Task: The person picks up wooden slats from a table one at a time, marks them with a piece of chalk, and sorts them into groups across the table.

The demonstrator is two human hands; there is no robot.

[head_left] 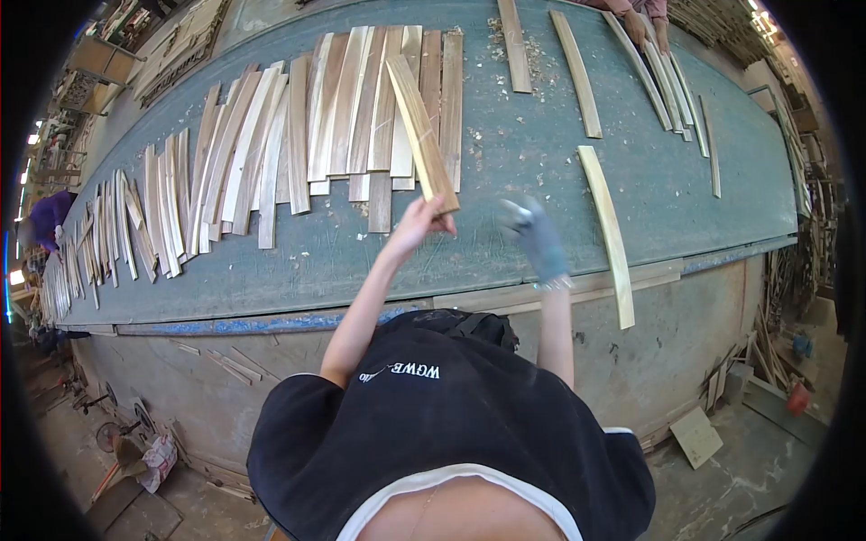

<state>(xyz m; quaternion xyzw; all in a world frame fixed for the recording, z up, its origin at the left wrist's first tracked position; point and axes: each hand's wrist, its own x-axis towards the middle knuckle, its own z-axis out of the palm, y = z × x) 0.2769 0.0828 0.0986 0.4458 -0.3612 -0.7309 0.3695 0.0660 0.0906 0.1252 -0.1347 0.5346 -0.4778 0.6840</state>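
Note:
My bare left hand [422, 227] is closed around the near end of a wooden slat [417, 122]. The slat is pale along one edge and brown along the other, and its far end reaches over a row of slats [347, 108] on the green table. My right hand [538, 242] wears a grey-blue glove and is over the table near its front edge. Its fingers look stretched out and somewhat blurred, with nothing visible in them. To its right, a single pale slat [608, 230] lies with its near end sticking out past the table edge.
The long green table [532, 171] carries wood shavings and more slats [162, 203] fanned out to the left. Another person's hands [645, 32] touch several slats [663, 81] at the far right. A person in purple [50, 216] is at the far left end.

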